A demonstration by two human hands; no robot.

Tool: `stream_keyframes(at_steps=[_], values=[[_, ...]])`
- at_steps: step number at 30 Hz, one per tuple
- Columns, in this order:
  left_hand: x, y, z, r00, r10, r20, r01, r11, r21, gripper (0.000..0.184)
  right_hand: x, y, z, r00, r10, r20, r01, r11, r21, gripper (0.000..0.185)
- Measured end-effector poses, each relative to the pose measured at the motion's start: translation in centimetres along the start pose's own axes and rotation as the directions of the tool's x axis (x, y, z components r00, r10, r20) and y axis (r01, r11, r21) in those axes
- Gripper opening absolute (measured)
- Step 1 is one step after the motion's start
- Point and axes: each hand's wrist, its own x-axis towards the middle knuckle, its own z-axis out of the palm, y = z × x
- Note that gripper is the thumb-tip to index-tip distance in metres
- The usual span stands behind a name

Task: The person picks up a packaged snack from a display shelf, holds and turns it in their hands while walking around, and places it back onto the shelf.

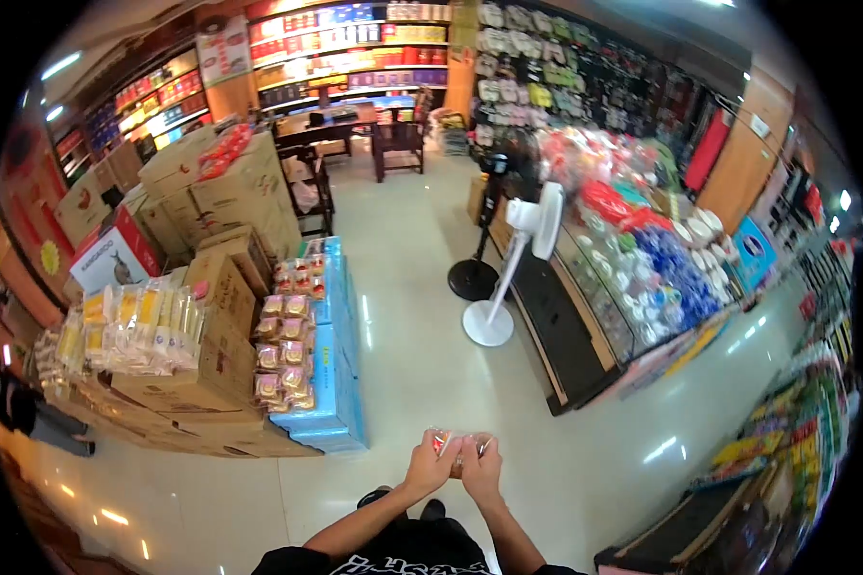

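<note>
Low in the centre of the head view, my left hand (430, 468) and my right hand (482, 467) are close together in front of my body. Between them they hold a small clear plastic packet (457, 469) with brownish contents and a bit of red and white print. My fingers are closed on its two sides and cover much of it. What exactly is inside is too small to tell. Below the hands are my dark shirt and shoes, over the pale tiled floor.
Stacked cartons (225, 359) and a blue box (331, 374) bearing packaged goods stand at left. A white fan (494, 311) and a black fan (477, 273) stand beside a goods display (585, 287). Further back are chairs (396, 144) and shelves. A person's legs show at far left.
</note>
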Motion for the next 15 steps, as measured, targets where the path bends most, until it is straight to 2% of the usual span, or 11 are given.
stream_keyframes(at_steps=[7, 11, 15], values=[[8.4, -2.4, -3.0, 0.97, -0.082, -0.228, 0.074, 0.996, -0.043, 0.047, 9.3, -0.8, 6.8, 0.974, -0.058, 0.218, 0.059, 0.998, 0.005, 0.033], [14.9, -3.6, -5.7, 0.946, -0.057, -0.319, 0.034, 0.996, -0.079, 0.049, 15.4, -1.2, 12.0, 0.951, -0.062, 0.303, 0.068, 0.998, -0.01, 0.033], [21.7, -1.9, -9.0, 0.931, -0.046, -0.361, -0.004, 0.991, -0.136, 0.049, 21.7, -2.8, 16.9, 0.94, -0.089, 0.328, 0.108, 0.993, -0.041, 0.035]])
